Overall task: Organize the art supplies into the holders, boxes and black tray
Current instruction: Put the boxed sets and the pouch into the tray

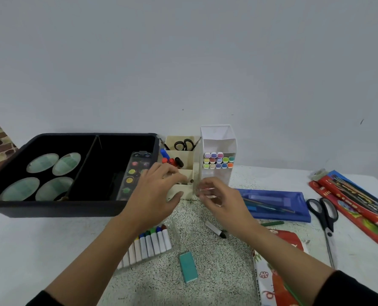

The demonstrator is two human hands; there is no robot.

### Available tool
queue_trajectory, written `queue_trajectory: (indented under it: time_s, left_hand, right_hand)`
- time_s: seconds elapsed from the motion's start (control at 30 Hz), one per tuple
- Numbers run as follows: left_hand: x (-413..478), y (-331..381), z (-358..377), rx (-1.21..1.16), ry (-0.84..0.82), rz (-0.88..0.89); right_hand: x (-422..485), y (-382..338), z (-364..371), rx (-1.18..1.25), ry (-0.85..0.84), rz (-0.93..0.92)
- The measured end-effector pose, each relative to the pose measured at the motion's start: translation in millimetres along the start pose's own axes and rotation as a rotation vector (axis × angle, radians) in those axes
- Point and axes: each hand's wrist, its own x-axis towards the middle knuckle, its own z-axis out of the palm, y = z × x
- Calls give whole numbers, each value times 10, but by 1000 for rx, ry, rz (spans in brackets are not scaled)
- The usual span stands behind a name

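Observation:
My left hand (157, 191) hovers at the front of the cream tiered holder (184, 173), fingers bent over its lower compartment and thumb spread; I see nothing in it. My right hand (219, 202) is beside it, in front of the white marker holder (219, 140). Its thumb and forefinger are curved around a blurred spot, and whether they pinch anything is unclear. The black tray (51, 208) at left holds round green-white palettes (42, 163) and a paint strip (131, 175). A set of crayons (148, 246), a black-tipped marker (215, 229) and a teal eraser (188, 267) lie near me.
A blue case (278, 205) lies to the right. Beyond it are black-handled scissors (325, 217) and red pencil packs (356, 206). A red printed box (278, 272) sits under my right forearm, with a green crayon (272, 223) above it. Scissors and markers stand in the cream holder.

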Motion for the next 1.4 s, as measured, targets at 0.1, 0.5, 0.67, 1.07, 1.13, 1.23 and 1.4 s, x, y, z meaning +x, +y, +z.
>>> queue_trajectory:
  time_s: [0.1, 0.5, 0.67, 1.07, 1.13, 1.23, 1.4]
  left_hand:
    - [-61, 47, 99, -7, 29, 30]
    - [-397, 206, 462, -130, -235, 17]
    - [-344, 287, 642, -261, -294, 8]
    - [114, 877, 917, -466, -239, 107]
    - [199, 1041, 1036, -473, -279, 111]
    - [315, 1298, 1242, -473, -340, 110]
    - [424, 1682, 1558, -333, -506, 142]
  right_hand:
    - [98, -7, 66, -45, -52, -11]
    - [-479, 340, -125, -811, -222, 2]
    - [-670, 530, -40, -850, -67, -99]
    - [-1148, 356, -929, -148, 438, 348]
    - [-1293, 386, -1171, -90, 474, 390]
    - [-1432, 486, -1506, -77, 547, 452]
    - [-1512, 785, -1924, -91, 564, 533]
